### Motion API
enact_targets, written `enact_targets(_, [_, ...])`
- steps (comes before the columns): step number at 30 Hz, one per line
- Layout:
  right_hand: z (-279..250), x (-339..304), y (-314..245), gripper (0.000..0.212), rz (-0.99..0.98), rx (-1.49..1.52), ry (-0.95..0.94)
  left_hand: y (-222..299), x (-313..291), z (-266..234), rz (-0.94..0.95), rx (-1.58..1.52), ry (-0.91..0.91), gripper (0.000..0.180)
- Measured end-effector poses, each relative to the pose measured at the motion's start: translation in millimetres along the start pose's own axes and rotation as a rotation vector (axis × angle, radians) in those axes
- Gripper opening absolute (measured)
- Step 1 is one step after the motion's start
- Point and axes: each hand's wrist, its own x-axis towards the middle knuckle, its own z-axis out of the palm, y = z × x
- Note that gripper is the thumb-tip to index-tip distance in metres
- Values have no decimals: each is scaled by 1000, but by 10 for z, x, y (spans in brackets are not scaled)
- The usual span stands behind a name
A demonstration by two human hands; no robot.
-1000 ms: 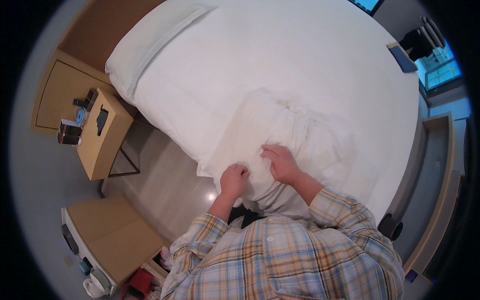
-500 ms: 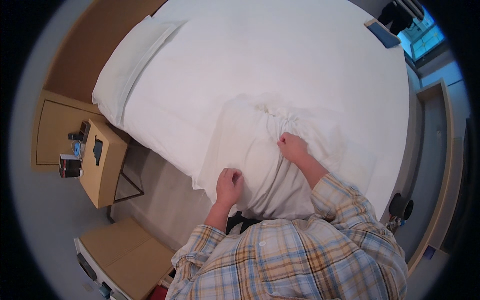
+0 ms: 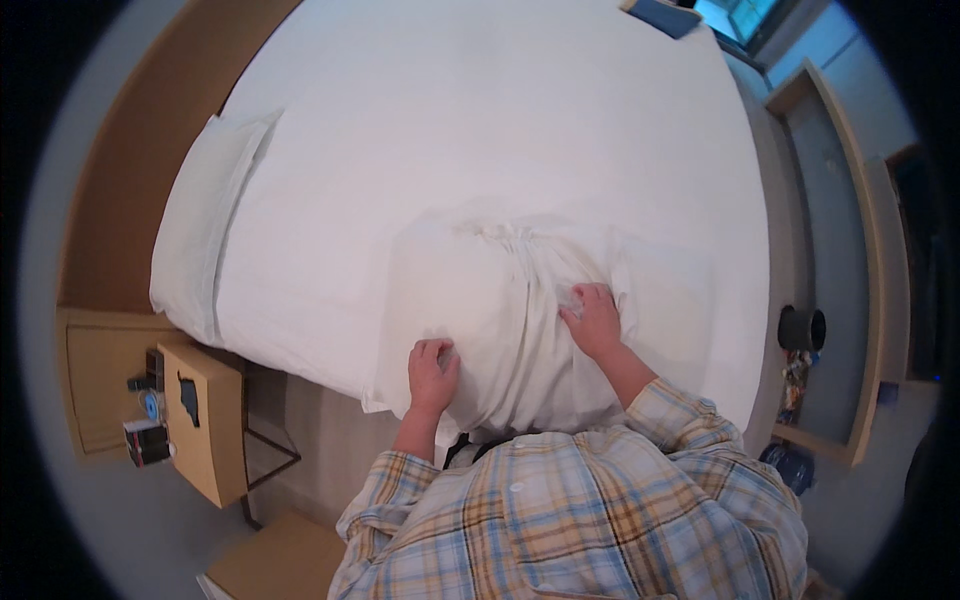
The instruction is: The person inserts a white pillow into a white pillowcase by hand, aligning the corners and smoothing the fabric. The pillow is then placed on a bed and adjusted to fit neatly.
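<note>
A white pillow (image 3: 450,270) lies on the near part of the bed, before my body. A thin white pillowcase (image 3: 535,320) is bunched in long folds across its middle and spreads to the right. My left hand (image 3: 433,378) is on the left part of the pillow, fingers curled down against it and fingertips partly hidden. My right hand (image 3: 596,322) sits on the right side of the folds, thumb and fingers closed on the pillowcase fabric.
The white-sheeted bed (image 3: 480,110) fills the middle. A second pillow (image 3: 200,230) lies by the brown headboard (image 3: 110,200). A bedside table (image 3: 210,420) stands at left, a cardboard box (image 3: 275,560) at lower left. A dark bin (image 3: 802,328) is at right, a blue folded cloth (image 3: 662,17) at the far corner.
My right hand has moved right relative to the pillow, and the bunched folds have spread that way. My left hand keeps its place on the pillow. The whole view has turned.
</note>
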Motion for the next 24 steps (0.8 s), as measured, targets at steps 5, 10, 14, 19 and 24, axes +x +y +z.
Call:
enact_targets(5, [-2,-217,-50,68,127,-182,341,72,119,-68,226,94,-83,33])
enact_targets(10, [-131,-351,26,75,465,-216,469,145,262,-233,391,192,-220,47])
enact_targets(14, [-352,-484,175,65,704,81,208,213,355,-250,532,245,-387,61])
enact_targets(19, [-492,-810,211,51,647,452,-97,238,408,-65,669,367,-469,70])
enact_targets(24, [-136,-1374,107,54,521,515,-71,157,430,69,709,408,-467,73])
